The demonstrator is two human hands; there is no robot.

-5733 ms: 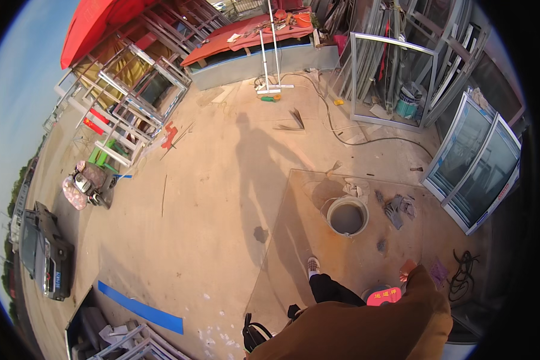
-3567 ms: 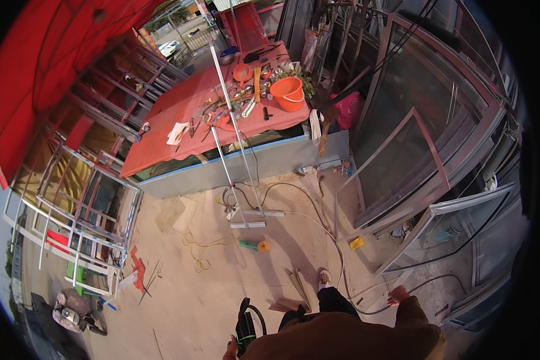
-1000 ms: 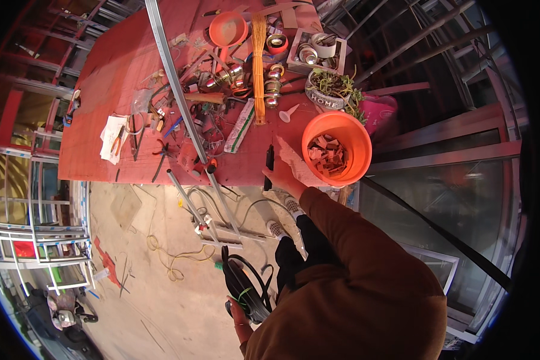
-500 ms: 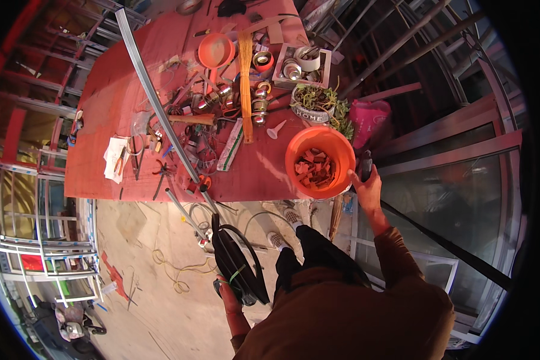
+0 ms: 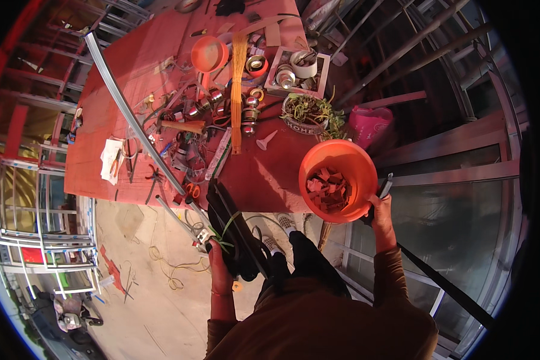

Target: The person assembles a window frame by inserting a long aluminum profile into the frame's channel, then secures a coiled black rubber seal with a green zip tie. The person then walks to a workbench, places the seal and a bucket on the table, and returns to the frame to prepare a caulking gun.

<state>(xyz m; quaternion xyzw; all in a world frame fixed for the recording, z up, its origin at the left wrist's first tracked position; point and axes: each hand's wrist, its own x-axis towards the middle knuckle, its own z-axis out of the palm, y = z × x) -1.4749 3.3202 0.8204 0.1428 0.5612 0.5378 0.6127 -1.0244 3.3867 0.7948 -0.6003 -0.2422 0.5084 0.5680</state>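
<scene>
My left hand is closed on a long black bundle, which looks like folded rubber strip tied with green string. Its upper end reaches the front edge of the table. With my right hand I grip the right rim of an orange bucket, fingers partly hidden. Red-brown chips lie in the bucket, which tilts toward me at the table's front right corner. A dark tool with a grey tip also sticks up from the right hand. Below that hand, a black strip runs toward the lower right.
Across the red table lie a yellow straw bundle, an orange bowl, a potted plant, pliers and scissors. A long metal profile slants over it. Window frames lean at right.
My left hand has raised the black bundle toward the table edge. The orange bucket, with my right hand on its rim, has moved nearer to me and to the right.
</scene>
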